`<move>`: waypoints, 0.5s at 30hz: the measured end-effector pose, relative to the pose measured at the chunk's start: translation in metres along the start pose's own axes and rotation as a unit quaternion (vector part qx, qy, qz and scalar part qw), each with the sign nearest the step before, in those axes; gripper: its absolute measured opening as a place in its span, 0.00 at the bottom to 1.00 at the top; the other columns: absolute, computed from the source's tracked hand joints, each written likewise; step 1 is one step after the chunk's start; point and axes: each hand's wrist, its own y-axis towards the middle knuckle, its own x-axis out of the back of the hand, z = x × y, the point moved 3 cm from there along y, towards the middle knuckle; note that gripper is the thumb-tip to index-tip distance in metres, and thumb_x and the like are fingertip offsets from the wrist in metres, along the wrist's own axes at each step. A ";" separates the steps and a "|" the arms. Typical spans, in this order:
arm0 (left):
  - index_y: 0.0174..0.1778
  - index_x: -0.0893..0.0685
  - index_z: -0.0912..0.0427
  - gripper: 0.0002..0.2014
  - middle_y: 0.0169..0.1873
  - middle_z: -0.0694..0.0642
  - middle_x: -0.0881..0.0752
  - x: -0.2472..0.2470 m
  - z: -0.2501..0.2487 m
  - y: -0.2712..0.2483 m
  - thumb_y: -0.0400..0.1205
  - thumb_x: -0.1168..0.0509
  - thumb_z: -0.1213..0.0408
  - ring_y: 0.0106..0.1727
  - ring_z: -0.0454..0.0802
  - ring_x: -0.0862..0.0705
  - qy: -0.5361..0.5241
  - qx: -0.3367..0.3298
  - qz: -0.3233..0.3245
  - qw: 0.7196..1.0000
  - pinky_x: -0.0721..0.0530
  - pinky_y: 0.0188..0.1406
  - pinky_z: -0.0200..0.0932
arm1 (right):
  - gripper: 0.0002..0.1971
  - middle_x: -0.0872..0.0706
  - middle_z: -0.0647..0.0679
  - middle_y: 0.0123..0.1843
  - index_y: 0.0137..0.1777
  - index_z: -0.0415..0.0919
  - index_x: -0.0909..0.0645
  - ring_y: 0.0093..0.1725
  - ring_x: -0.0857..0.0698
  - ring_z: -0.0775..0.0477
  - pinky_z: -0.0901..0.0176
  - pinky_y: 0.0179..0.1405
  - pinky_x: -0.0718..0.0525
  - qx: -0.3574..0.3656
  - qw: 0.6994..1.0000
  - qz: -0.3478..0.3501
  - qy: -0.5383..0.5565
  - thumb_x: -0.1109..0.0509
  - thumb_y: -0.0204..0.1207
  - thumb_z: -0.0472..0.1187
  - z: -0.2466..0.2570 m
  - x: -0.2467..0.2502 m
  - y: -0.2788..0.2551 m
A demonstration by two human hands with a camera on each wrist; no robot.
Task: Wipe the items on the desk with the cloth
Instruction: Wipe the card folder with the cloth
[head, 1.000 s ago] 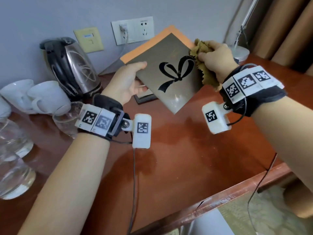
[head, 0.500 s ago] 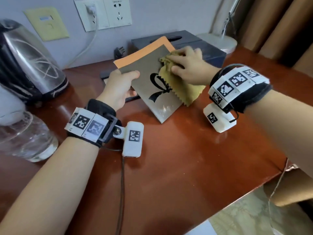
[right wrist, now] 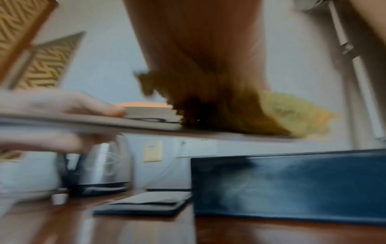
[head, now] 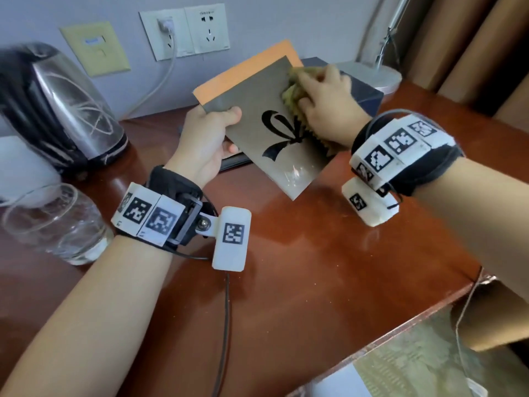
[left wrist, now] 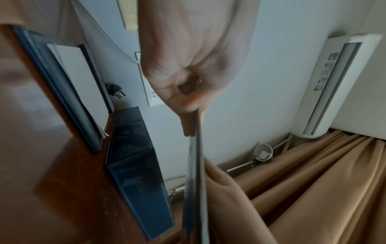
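The right hand [head: 329,107] presses its fingers [head: 310,80] flat on the yellow cloth [head: 292,96], bunched against the card's [head: 274,133] upper corner; most of the cloth is hidden beneath the palm, and the right wrist view is blurred. The left hand [head: 204,141] pinches the card's 9 o'clock edge, thumb on top, fingers hidden below. The card hangs tilted above the reddish tabletop [head: 300,267]. At 12 o'clock a dark box [head: 369,93] stands by the wall; a kettle [head: 54,110] and glass [head: 54,222] sit at 9 o'clock. Half a second ago the cloth lay spread lower, over the bow print [head: 282,133]; now the bow is mostly uncovered.
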 end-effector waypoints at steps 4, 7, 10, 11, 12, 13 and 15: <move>0.46 0.20 0.59 0.07 0.35 0.52 0.17 0.007 -0.001 -0.004 0.85 0.40 0.73 0.25 0.42 0.22 -0.010 -0.005 0.001 1.000 0.34 0.16 0.34 | 0.26 0.34 0.38 0.74 0.80 0.52 0.37 0.67 0.34 0.34 0.45 0.66 0.32 0.195 0.979 -0.012 -0.053 0.41 0.82 0.42 0.034 -0.006 -0.035; 0.47 0.20 0.59 0.06 0.40 0.53 0.16 0.009 -0.003 -0.011 0.85 0.40 0.73 0.29 0.44 0.21 -0.011 -0.015 0.010 1.000 0.32 0.17 0.35 | 0.24 0.33 0.39 0.75 0.80 0.54 0.37 0.68 0.34 0.33 0.45 0.68 0.32 0.067 0.994 -0.067 -0.046 0.44 0.84 0.45 0.008 0.009 -0.014; 0.48 0.20 0.60 0.06 0.39 0.54 0.16 0.006 -0.007 -0.016 0.85 0.40 0.74 0.25 0.42 0.22 -0.024 -0.032 0.012 0.999 0.32 0.17 0.34 | 0.22 0.29 0.37 0.71 0.78 0.51 0.32 0.68 0.29 0.32 0.50 0.67 0.33 -0.039 0.994 -0.097 0.018 0.45 0.84 0.43 -0.011 0.017 -0.002; 0.48 0.20 0.61 0.06 0.38 0.53 0.16 0.005 -0.008 -0.016 0.85 0.40 0.74 0.24 0.43 0.22 -0.027 -0.038 0.007 0.999 0.32 0.16 0.34 | 0.22 0.28 0.37 0.71 0.77 0.51 0.31 0.67 0.28 0.31 0.51 0.66 0.32 -0.027 0.994 -0.104 0.031 0.44 0.83 0.42 -0.006 0.015 -0.005; 0.48 0.19 0.60 0.06 0.36 0.53 0.16 0.005 -0.009 -0.016 0.85 0.40 0.74 0.24 0.43 0.23 -0.029 -0.045 0.001 0.999 0.32 0.16 0.34 | 0.22 0.29 0.39 0.71 0.76 0.51 0.29 0.67 0.26 0.32 0.53 0.66 0.32 0.005 0.993 -0.112 0.048 0.42 0.82 0.42 0.006 0.013 -0.013; 0.47 0.19 0.60 0.07 0.36 0.52 0.16 0.006 -0.010 -0.016 0.85 0.40 0.74 0.24 0.43 0.23 -0.030 -0.052 -0.005 0.998 0.32 0.15 0.34 | 0.22 0.29 0.40 0.72 0.75 0.51 0.28 0.66 0.26 0.33 0.55 0.66 0.32 0.048 0.990 -0.113 0.063 0.40 0.81 0.42 0.020 0.010 -0.023; 0.47 0.20 0.60 0.07 0.36 0.54 0.17 0.008 -0.010 -0.016 0.85 0.40 0.74 0.26 0.44 0.23 -0.033 -0.063 -0.011 0.997 0.33 0.16 0.35 | 0.22 0.28 0.42 0.71 0.74 0.53 0.26 0.65 0.26 0.35 0.56 0.64 0.33 0.128 0.984 -0.106 0.067 0.36 0.79 0.43 0.043 0.003 -0.042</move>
